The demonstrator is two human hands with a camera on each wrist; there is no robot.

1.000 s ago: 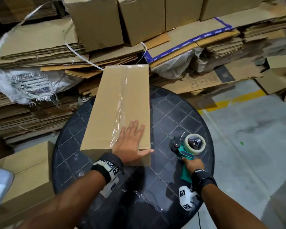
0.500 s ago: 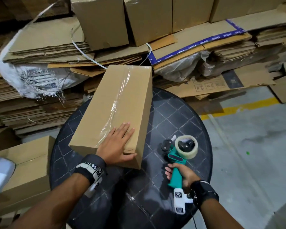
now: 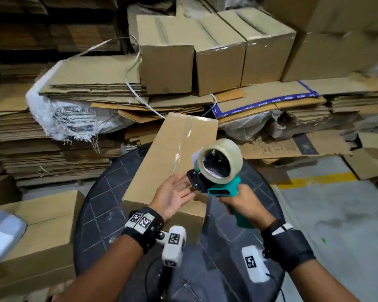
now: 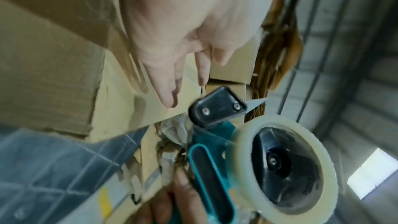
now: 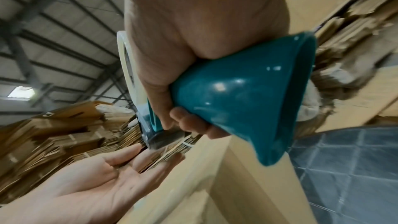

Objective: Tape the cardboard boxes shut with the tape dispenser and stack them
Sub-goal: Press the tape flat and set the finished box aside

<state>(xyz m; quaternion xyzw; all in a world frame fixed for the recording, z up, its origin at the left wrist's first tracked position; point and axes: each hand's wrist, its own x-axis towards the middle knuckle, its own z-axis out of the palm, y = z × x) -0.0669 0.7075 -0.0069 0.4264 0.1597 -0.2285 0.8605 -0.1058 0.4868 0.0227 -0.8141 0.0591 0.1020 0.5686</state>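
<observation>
Head view: R hand (image 3: 241, 203) fingers wrapped round tape dispenser (image 3: 216, 171), nose probably leftward toward spread L hand (image 3: 172, 196).

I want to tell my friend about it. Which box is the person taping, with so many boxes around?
Find the round black table in front of the cardboard stacks. The long box lying on it is the one, just past the open left hand and the teal tape dispenser the right hand holds. Only this box sits on the table, with shiny clear tape along its top.
</observation>
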